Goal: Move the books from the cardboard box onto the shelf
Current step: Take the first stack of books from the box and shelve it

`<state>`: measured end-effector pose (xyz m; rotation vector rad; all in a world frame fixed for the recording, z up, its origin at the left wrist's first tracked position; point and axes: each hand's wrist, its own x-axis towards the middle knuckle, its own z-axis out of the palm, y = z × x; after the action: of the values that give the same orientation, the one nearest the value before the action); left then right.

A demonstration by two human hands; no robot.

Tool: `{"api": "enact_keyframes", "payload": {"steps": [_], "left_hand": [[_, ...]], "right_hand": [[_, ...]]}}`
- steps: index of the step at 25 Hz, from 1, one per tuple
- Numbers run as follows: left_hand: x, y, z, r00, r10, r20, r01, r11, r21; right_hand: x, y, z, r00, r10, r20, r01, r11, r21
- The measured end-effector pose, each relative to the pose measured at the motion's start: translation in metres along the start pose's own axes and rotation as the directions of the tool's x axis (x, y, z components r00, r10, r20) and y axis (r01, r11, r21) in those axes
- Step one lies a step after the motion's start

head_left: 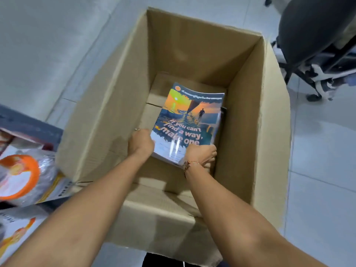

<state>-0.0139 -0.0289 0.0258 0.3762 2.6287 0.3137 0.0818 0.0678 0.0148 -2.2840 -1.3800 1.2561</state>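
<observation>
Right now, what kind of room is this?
Probably an office or storeroom: a wheeled office chair on a pale tiled floor, and a cardboard box of books being unpacked.

Pale grey floor tiles (319, 151) are spreading across the room, catching soft, even light; a dark office chair (316, 41) is standing at the upper right on its wheeled base; packaged goods (25, 178), orange and white, are lying at the left edge.
</observation>
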Motion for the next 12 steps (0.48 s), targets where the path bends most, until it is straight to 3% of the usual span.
{"api": "enact_keyframes", "payload": {"steps": [3, 5, 7, 9, 11, 12], "left_hand": [[-0.055, -0.018, -0.063, 0.978, 0.09, -0.188, -0.13, 0.968, -0.214], [-0.11, -0.047, -0.113, 0.91, 0.067, -0.408, -0.214, 0.92, -0.328], [-0.161, -0.072, -0.162, 0.728, 0.011, -0.686, -0.312, 0.896, -0.316], [-0.213, -0.095, -0.216, 0.445, -0.01, -0.895, -0.357, 0.915, -0.188], [-0.273, -0.117, -0.276, 0.169, -0.005, -0.986, -0.331, 0.942, -0.061], [-0.297, -0.12, -0.302, 0.074, 0.007, -0.997, -0.3, 0.954, -0.015]], "right_hand": [[-0.049, -0.018, -0.033, 0.97, -0.239, -0.036, 0.242, 0.949, 0.2], [-0.109, -0.026, -0.054, 0.852, -0.523, -0.025, 0.476, 0.753, 0.455], [-0.175, -0.046, -0.074, 0.724, -0.689, -0.032, 0.562, 0.561, 0.608], [-0.246, -0.071, -0.091, 0.577, -0.815, -0.051, 0.577, 0.362, 0.733], [-0.327, -0.099, -0.109, 0.402, -0.913, -0.072, 0.52, 0.163, 0.838], [-0.358, -0.113, -0.12, 0.307, -0.949, -0.07, 0.49, 0.095, 0.866]]}}
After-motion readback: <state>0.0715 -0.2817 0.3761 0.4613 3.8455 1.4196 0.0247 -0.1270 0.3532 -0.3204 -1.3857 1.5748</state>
